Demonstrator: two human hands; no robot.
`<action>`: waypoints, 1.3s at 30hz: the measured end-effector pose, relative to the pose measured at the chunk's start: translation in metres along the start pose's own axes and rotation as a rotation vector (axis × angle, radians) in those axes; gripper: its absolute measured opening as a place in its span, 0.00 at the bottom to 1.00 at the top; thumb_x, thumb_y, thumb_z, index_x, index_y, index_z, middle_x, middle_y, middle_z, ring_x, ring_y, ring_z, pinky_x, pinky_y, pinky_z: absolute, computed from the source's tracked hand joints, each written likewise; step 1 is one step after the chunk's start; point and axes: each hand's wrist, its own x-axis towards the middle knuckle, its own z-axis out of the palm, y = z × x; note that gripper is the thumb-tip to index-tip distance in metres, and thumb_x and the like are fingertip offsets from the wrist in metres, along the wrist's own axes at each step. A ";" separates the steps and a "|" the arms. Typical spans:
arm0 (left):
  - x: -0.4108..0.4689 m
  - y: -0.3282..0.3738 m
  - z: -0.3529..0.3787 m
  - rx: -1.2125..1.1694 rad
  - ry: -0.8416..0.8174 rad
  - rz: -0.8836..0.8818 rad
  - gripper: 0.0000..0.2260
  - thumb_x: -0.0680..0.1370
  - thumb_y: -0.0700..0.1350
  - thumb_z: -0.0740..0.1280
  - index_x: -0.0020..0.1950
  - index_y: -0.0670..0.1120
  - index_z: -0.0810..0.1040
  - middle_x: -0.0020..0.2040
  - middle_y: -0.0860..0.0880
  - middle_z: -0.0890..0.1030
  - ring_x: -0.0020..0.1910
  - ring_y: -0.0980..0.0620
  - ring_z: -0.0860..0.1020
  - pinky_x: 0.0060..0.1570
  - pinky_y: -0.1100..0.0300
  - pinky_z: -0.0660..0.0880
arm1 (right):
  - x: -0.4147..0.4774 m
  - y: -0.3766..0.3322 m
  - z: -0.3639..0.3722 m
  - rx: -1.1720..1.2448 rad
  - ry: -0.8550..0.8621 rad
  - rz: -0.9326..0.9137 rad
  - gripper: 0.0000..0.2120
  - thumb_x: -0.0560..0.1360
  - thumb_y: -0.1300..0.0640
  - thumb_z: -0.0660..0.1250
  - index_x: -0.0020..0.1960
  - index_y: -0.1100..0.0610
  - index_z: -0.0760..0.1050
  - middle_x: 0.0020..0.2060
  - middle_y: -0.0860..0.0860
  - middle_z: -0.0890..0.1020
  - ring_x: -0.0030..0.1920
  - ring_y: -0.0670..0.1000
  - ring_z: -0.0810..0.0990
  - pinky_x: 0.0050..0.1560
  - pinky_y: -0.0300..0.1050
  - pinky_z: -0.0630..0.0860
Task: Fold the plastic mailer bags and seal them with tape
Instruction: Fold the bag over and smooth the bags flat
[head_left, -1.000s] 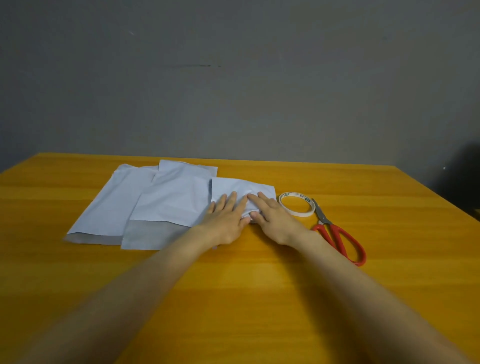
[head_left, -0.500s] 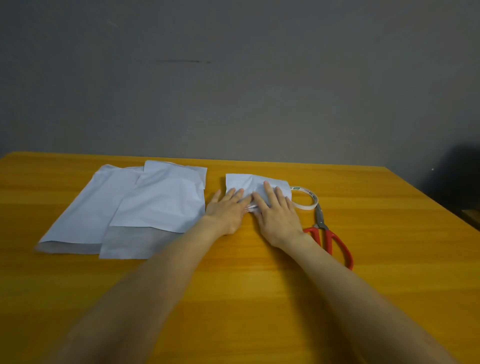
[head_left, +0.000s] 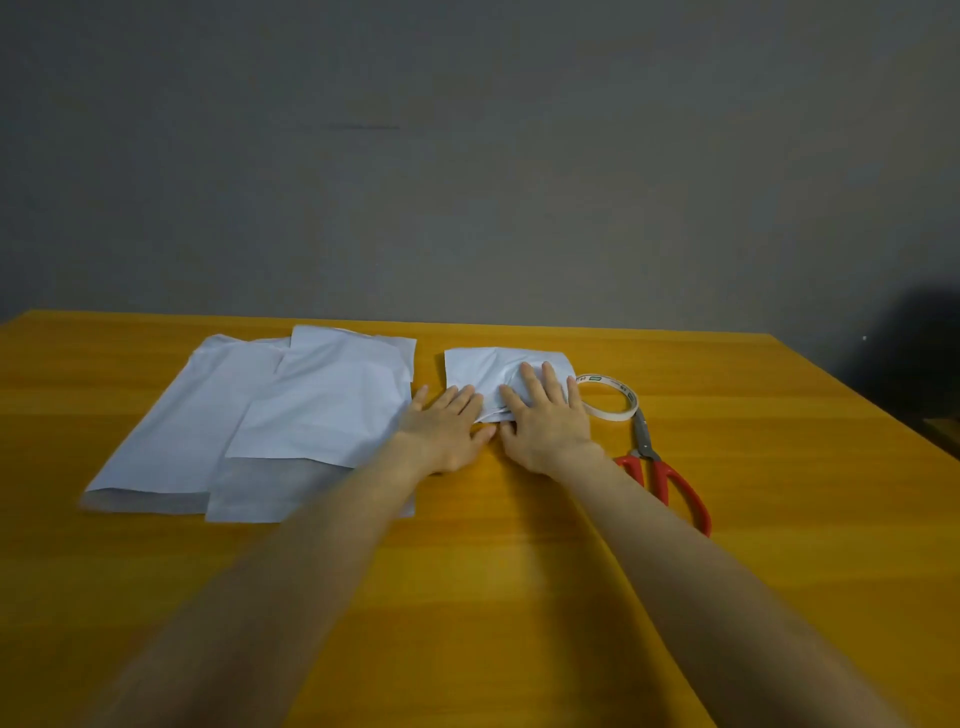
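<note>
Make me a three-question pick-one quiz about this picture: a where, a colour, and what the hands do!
1. Where is the tape roll? A) right of the folded mailer bag B) inside a box C) on the floor
2. What colour are the handles of the scissors? A) blue B) red C) green
3. What do the left hand and right hand do? A) cut B) press the bag flat C) wave
Answers: 1 A, it lies by the bag's right edge; 2 B, they show red; 3 B, both lie straight-fingered on it.
</note>
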 end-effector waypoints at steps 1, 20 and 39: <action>-0.003 -0.001 -0.001 0.017 0.000 0.007 0.28 0.81 0.60 0.41 0.78 0.49 0.43 0.78 0.50 0.44 0.77 0.51 0.42 0.72 0.47 0.38 | -0.001 -0.001 0.001 -0.012 0.014 0.001 0.28 0.80 0.42 0.45 0.78 0.49 0.44 0.77 0.54 0.40 0.76 0.57 0.35 0.73 0.57 0.36; -0.125 -0.123 0.015 -0.004 0.471 0.049 0.33 0.73 0.60 0.37 0.76 0.48 0.53 0.76 0.50 0.49 0.76 0.52 0.47 0.71 0.62 0.37 | -0.047 -0.082 -0.003 0.218 0.414 -0.363 0.27 0.78 0.56 0.56 0.76 0.54 0.55 0.77 0.54 0.52 0.77 0.54 0.48 0.75 0.52 0.43; -0.165 -0.137 0.024 -0.166 0.303 -0.104 0.24 0.82 0.54 0.48 0.77 0.49 0.53 0.77 0.53 0.52 0.76 0.56 0.50 0.73 0.61 0.44 | -0.073 -0.092 -0.007 0.397 -0.080 -0.500 0.26 0.81 0.41 0.48 0.76 0.49 0.56 0.77 0.47 0.55 0.76 0.47 0.52 0.74 0.44 0.48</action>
